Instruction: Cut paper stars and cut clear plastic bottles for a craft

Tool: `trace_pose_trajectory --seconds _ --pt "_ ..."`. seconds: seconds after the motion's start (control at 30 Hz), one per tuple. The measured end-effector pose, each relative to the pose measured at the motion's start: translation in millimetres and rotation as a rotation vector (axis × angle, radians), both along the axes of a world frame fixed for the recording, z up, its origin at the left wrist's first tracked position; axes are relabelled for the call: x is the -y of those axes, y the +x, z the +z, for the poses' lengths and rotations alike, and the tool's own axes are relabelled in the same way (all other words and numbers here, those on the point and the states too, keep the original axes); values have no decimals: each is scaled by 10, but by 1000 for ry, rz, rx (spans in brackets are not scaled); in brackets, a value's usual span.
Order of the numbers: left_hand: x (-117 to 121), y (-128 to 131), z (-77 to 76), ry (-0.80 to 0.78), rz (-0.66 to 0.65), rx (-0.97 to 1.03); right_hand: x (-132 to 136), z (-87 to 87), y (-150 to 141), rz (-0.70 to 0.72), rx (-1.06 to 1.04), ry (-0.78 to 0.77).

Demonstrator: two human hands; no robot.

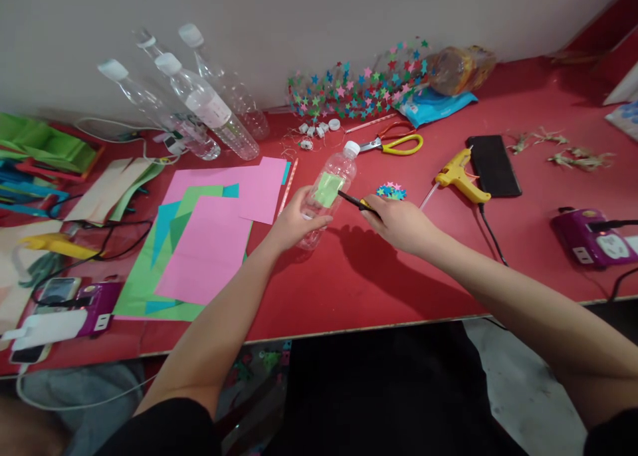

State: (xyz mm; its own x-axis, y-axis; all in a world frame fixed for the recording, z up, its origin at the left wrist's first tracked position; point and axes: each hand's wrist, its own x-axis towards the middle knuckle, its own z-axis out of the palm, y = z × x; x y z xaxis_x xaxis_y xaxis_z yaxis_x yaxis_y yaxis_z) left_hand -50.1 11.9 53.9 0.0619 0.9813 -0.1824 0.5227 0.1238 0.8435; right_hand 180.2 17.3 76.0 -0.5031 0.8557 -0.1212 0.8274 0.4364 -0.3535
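A clear plastic bottle (343,170) with a white cap leans over the red table, cap end away from me. My left hand (296,220) is wrapped round its lower side. On the bottle's front lies a light green paper patch (327,189). My right hand (401,223) grips a slim black-and-yellow box cutter (356,201), its dark tip touching or very close to the patch's right edge. Just beyond that hand sits a small pile of coloured paper stars (391,190). Scissors (399,143) with yellow and red handles lie behind the bottle.
Coloured paper sheets (209,243) spread to the left, with several empty bottles (214,110) behind. A star-covered bottle (359,87) lies by the wall. To the right are a yellow glue gun (461,177), a black phone (494,165) and a purple power strip (581,236).
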Motion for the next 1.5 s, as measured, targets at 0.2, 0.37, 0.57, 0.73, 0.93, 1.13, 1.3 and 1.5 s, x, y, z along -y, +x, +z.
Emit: trace_pose_trajectory --seconds 0.2,0.37,0.57,0.73,0.93,1.13,1.3,1.5 --pt "-48 3 -40 5 -1 70 -11 -14 9 -19 7 -6" --pt "-66 -30 -87 -18 -4 81 -28 -21 3 -21 6 -17" --pt "-63 -21 -87 -44 2 111 -40 -38 -21 -16 12 -9" --pt "-70 -17 -70 -82 4 144 -45 -42 -11 1 14 -5" --pt "-84 -27 -104 -61 14 157 -40 -13 -13 -3 18 -9" --pt "-76 -21 -93 -81 17 159 -44 -10 -17 -11 39 4" --pt "-75 -16 -90 -80 17 164 -35 -6 -8 -7 36 7" --pt "-72 -7 -93 -90 24 156 -27 -1 3 -11 50 3"
